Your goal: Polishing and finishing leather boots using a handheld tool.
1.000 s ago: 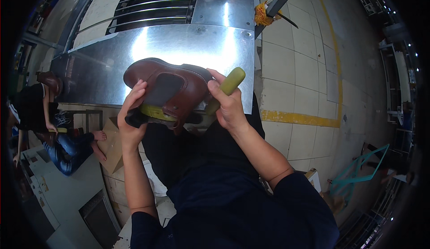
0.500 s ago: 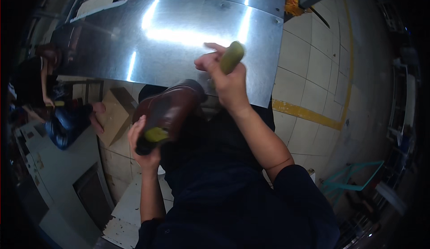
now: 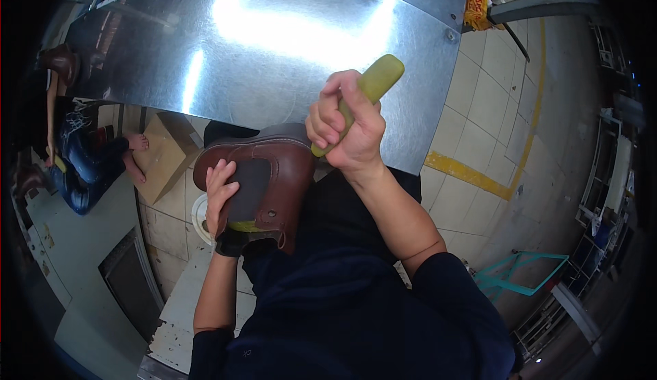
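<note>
A brown leather ankle boot (image 3: pixel 291 175) with a dark elastic side panel lies on its side over my lap, its sole toward the metal table. My left hand (image 3: pixel 220 195) grips it near the opening, with the fingers on the elastic panel and the upper. A yellow-green insert (image 3: pixel 246 227) shows within the boot's opening. Just right of the heel, my right hand (image 3: pixel 350 123) is closed around a yellow-green rounded bar (image 3: pixel 383 77). Its long end sticks up past the thumb, and its lower tip comes close to the heel; whether they touch I cannot tell.
The shiny metal table (image 3: pixel 274 79) spans the area ahead. At left a person in jeans (image 3: pixel 89 168) sits barefoot by a cardboard box (image 3: pixel 164 151), another brown boot (image 3: pixel 61 64) nearby. A grey cabinet (image 3: pixel 75 257) stands lower left, a teal frame (image 3: pixel 523 274) lower right.
The boot has turned so that its side panel faces up more. My right hand's fingers have curled more tightly round the bar, which has shifted slightly right. The view has shifted too.
</note>
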A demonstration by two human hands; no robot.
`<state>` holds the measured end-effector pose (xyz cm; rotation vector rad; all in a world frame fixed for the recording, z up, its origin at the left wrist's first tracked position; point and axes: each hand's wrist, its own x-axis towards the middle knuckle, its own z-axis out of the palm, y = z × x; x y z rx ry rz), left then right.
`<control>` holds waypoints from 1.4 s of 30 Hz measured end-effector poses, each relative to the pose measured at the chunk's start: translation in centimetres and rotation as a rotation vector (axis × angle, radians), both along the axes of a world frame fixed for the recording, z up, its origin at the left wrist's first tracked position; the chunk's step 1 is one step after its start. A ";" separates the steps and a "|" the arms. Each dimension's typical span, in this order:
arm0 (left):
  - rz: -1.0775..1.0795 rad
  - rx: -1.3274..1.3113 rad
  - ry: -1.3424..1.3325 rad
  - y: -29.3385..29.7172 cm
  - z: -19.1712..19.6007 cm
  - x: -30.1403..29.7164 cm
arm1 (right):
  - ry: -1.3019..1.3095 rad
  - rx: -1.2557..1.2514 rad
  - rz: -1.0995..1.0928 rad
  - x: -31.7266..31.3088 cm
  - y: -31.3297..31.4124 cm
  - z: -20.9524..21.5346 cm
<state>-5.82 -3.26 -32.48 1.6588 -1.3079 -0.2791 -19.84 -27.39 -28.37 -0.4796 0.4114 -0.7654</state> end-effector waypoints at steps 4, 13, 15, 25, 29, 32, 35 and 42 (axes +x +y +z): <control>0.017 -0.009 -0.050 0.1 -0.4 -0.2 | 0.022 -0.029 -0.045 0.3 1.0 -0.2; -0.017 -0.018 -0.037 -0.6 0.8 -0.5 | 0.220 -0.278 0.046 1.2 0.9 1.8; 0.047 -0.030 0.018 -0.8 1.1 -1.0 | 0.189 -0.272 -0.033 0.6 0.6 2.1; 0.135 0.004 0.206 -1.5 2.7 -2.8 | 0.168 -0.223 -0.127 -2.4 -2.9 2.8; 0.144 0.033 0.127 -1.6 2.9 -2.9 | 0.059 -0.051 -0.094 -1.2 -3.4 2.7; 0.164 0.044 0.011 -1.7 2.3 -2.5 | 0.018 0.025 -0.101 0.0 -2.9 2.0; 0.109 -0.003 -0.141 -1.9 1.6 -2.0 | -0.029 0.069 -0.127 0.9 -2.9 1.2; 0.052 -0.068 -0.074 -1.8 0.7 -1.6 | -0.007 0.045 -0.117 1.4 -1.9 1.0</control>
